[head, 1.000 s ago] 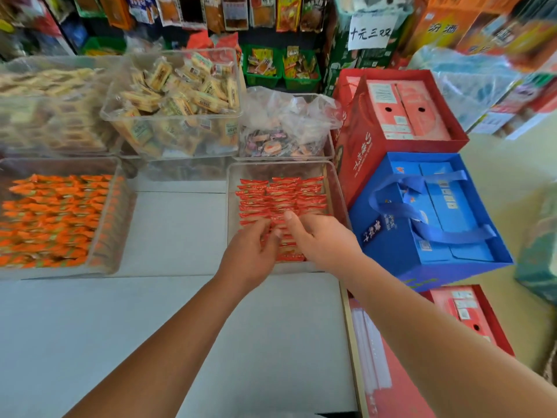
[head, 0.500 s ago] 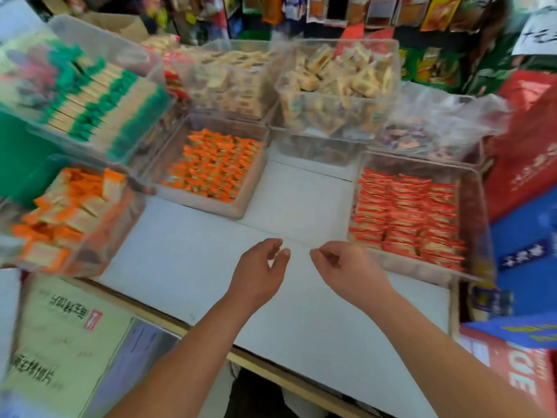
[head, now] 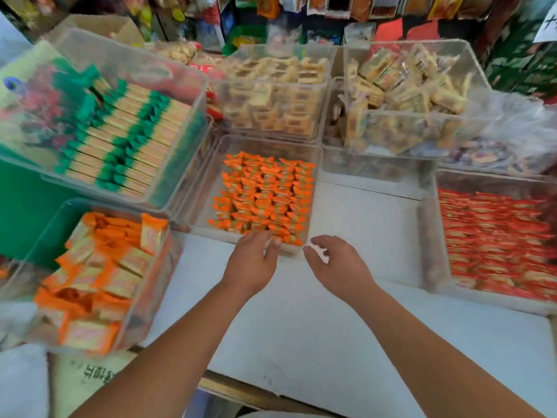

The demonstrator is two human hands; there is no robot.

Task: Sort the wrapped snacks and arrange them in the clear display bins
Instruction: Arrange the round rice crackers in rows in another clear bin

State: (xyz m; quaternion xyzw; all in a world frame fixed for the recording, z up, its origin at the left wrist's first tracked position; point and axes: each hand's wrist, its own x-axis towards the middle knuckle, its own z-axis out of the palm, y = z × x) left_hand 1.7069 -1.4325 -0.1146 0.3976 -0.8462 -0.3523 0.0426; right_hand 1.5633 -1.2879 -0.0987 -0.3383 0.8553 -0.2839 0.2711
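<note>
Your left hand [head: 250,267] is gripping nothing. Its fingers are lying relaxed and slightly bent, and the fingertips are reaching the near rim of the centre bin [head: 205,188]. It is not clear whether they are touching the rim or the nearest snack. Your right hand [head: 340,267] is hovering just beside it, over the white counter [head: 331,342]. It is empty too, with its fingers loosely curled and pointing at the bin's near right corner.

The orange-wrapped snacks [head: 262,197] are lying in tidy rows inside that centre bin, filling its right side. To your right, well apart across bare counter, the red-wrapped snacks [head: 494,242] are lying in rows in the right bin [head: 429,236]. To your left, larger orange packets [head: 99,276] are sitting jumbled in the near left bin [head: 45,233]. Behind it, green-ended bars [head: 126,137] are lying stacked in rows in a raised, tilted bin [head: 180,79]. Beyond the centre bin, pale yellow packets [head: 277,95] are filling a back bin [head: 223,95].
</note>
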